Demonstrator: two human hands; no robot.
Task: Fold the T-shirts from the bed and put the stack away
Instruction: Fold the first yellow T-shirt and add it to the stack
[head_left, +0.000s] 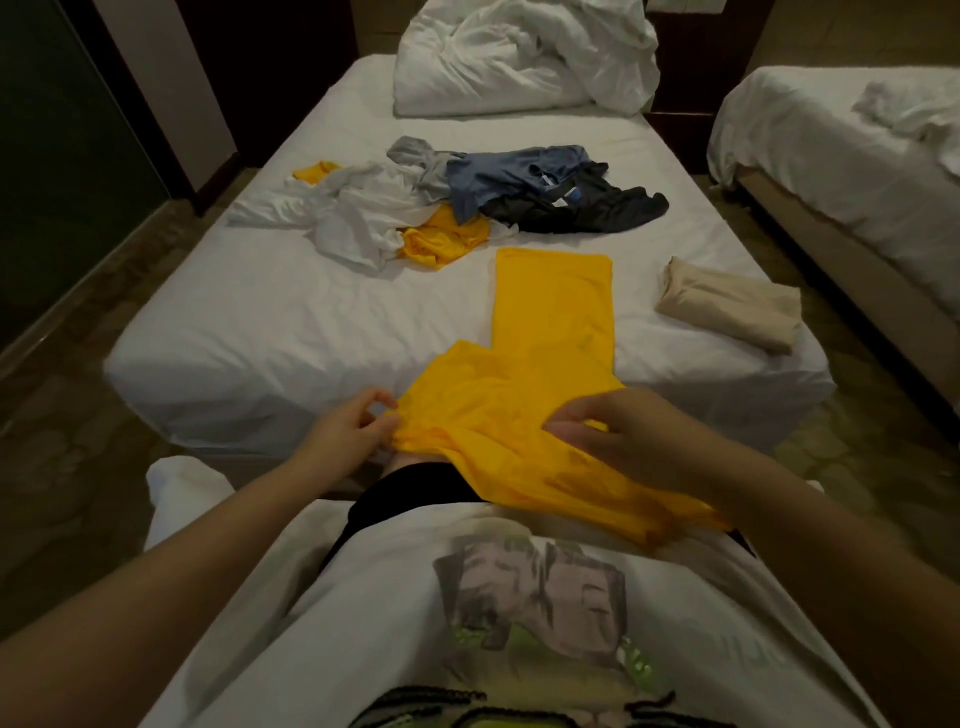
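Note:
A yellow T-shirt (550, 322) lies lengthwise on the white bed (249, 322), folded narrow, its near end hanging over the foot edge toward me. My left hand (348, 431) pinches its left sleeve corner. My right hand (618, 436) grips the cloth at the right side. A folded beige T-shirt (727, 304) rests near the bed's right edge. Farther up lies a loose pile: a white shirt (358, 213), a crumpled yellow one (441, 241), a grey one (415, 158), a blue one (509, 179) and a black one (582, 210).
A bunched white duvet (519, 57) fills the head of the bed. A second bed (841, 171) stands to the right across a narrow aisle. Patterned floor lies on both sides; a dark wall and door frame are on the left.

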